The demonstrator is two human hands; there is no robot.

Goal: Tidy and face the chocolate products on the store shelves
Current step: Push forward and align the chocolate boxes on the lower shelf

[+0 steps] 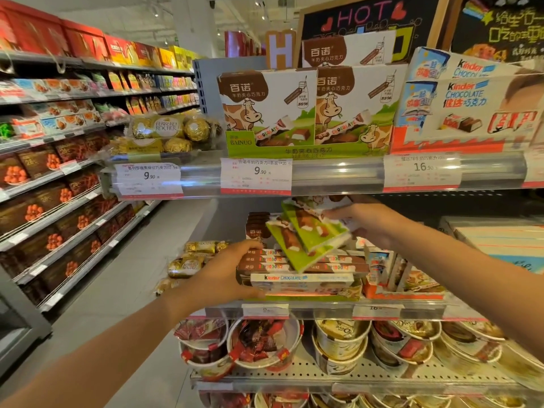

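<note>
On the middle shelf (pixel 323 309) lies a stack of flat Bainuo chocolate boxes (pixel 332 265), with a Kinder Chocolate box (pixel 300 279) at its front. My right hand (pixel 365 223) grips two green-and-white Bainuo boxes (pixel 309 234), tilted in the air above the stack. My left hand (pixel 223 275) curls around the stack's left end, thumb under the Kinder box. More upright brown Bainuo boxes (pixel 256 228) stand behind the stack.
The top shelf carries Bainuo display cartons (pixel 306 110), a Kinder carton (pixel 471 104) and Ferrero Rocher packs (pixel 167 134). More Ferrero packs (pixel 188 263) lie left of the stack. Chocolate tubs (pixel 338 346) fill the lower shelf. An aisle of shelves runs along the left.
</note>
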